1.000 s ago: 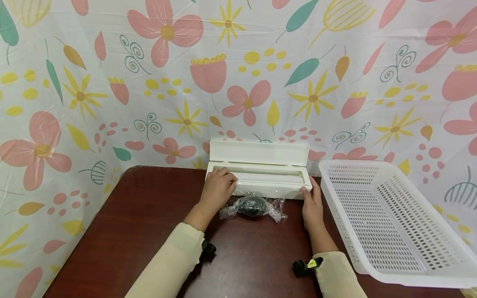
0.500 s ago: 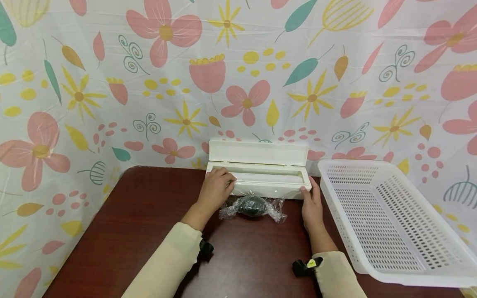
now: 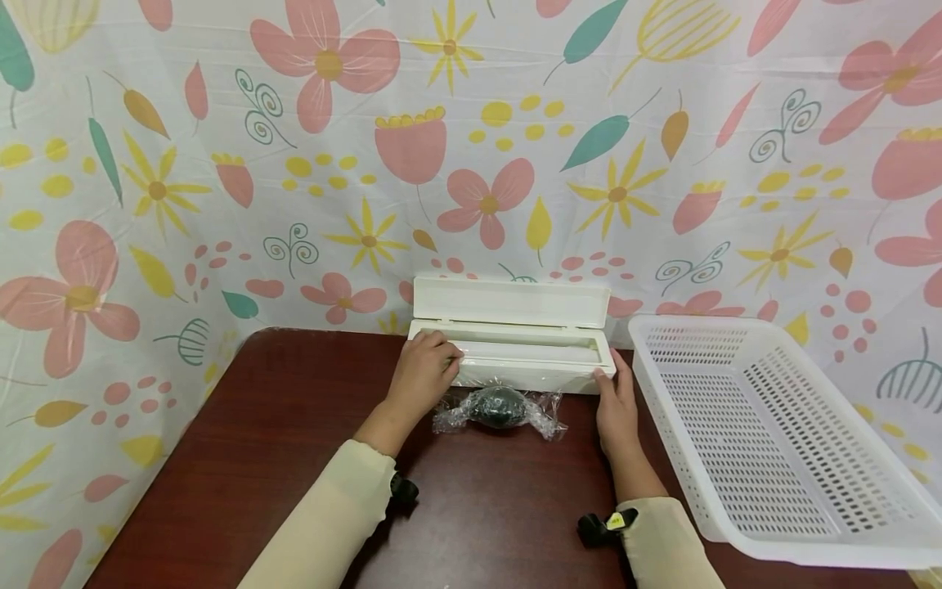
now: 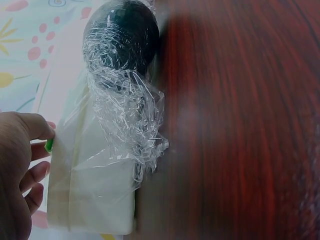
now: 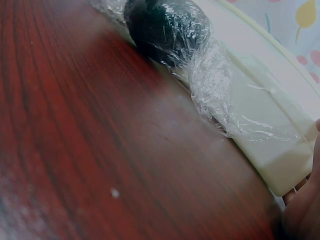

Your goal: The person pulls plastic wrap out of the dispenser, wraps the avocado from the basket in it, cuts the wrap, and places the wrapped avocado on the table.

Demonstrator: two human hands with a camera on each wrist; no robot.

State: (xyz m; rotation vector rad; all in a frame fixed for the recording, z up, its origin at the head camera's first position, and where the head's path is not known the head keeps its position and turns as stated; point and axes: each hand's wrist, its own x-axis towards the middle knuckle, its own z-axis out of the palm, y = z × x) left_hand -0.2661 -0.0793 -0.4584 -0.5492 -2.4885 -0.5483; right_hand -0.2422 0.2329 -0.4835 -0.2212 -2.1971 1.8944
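Two hands on the dispenser (image 3: 515, 353): left hand (image 3: 425, 372) curled over its rim, right hand (image 3: 616, 402) flat against its end; we judge the wrapped ball (image 3: 497, 406) light, slippery, best cupped around its middle.

No readable text, label, brand, number or sign shows on anything in these views.

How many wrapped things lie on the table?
1. A dark round thing in clear film lies on the table, just in front of the open white box, between the left hand and right hand. None seems hidden.
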